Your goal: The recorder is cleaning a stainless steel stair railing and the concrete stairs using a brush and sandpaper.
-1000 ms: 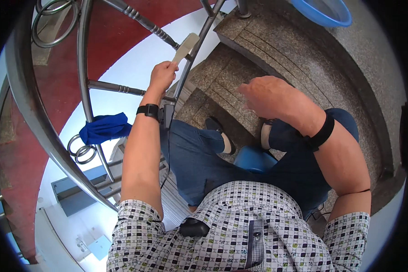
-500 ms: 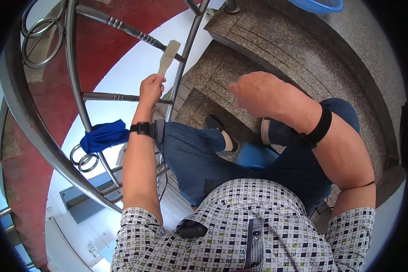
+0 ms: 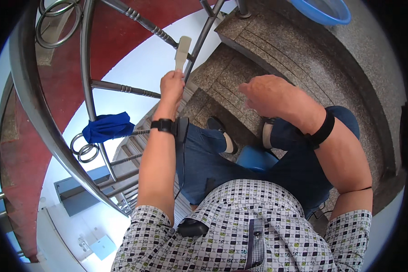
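Note:
My left hand [image 3: 172, 86] grips the handle of a pale flat brush [image 3: 182, 50], whose end rests against a slanted metal baluster [image 3: 204, 36] of the stair railing. My right hand [image 3: 267, 95] hovers above my right knee with its fingers loosely curled and nothing in it. Both wrists wear black bands. I sit on a blue stool [image 3: 256, 158] on grey granite stairs [image 3: 267, 50], my feet on a lower step.
A blue cloth [image 3: 106, 128] hangs on a railing bar at the left, beside metal ring ornaments [image 3: 81, 147]. A blue plastic basin [image 3: 324, 11] stands on the upper landing. The curved steel handrail [image 3: 31, 113] sweeps down the left, with a red and white stairwell below.
My left hand has shifted the brush along the baluster, a little to the left and back. My right hand has stayed over the knee.

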Available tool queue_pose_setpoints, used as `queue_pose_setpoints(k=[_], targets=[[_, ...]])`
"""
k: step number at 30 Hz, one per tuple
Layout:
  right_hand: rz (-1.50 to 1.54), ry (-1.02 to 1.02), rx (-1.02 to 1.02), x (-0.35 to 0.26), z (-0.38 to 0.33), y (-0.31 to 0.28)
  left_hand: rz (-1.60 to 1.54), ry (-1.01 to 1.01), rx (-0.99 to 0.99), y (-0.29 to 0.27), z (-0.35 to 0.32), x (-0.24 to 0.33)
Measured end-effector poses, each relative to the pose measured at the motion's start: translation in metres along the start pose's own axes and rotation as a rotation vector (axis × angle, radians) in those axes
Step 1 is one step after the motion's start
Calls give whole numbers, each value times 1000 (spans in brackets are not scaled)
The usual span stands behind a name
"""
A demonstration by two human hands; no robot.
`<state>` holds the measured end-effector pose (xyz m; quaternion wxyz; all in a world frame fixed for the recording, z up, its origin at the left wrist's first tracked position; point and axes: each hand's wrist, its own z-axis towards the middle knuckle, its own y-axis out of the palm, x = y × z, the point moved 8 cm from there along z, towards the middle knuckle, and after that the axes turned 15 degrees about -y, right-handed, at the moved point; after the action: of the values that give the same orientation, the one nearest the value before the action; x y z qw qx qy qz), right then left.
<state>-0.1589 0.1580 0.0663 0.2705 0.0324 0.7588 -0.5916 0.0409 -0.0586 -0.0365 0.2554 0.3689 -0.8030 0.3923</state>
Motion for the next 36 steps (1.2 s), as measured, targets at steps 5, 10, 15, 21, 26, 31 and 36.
queue_pose_setpoints(k=[5,10,15,21,26,31,36], targets=[[5,6,-68,3,-3,5,-24,25,68,-11,-8,-18],[-11,3,-104,4,-1,2,70,81,108,-12,1,15],[-27,16,-92,6,3,2,52,-13,71,4,18,36],[-23,-15,24,10,-1,3,-82,38,42,21,-8,14],[-11,29,-114,-5,4,1,-229,-144,-64,31,-42,-48],[-60,-60,35,-9,1,-2,-590,-262,-220,48,-55,-56],[-36,-55,35,-7,0,-2,-1030,-359,-472,71,-46,-18]])
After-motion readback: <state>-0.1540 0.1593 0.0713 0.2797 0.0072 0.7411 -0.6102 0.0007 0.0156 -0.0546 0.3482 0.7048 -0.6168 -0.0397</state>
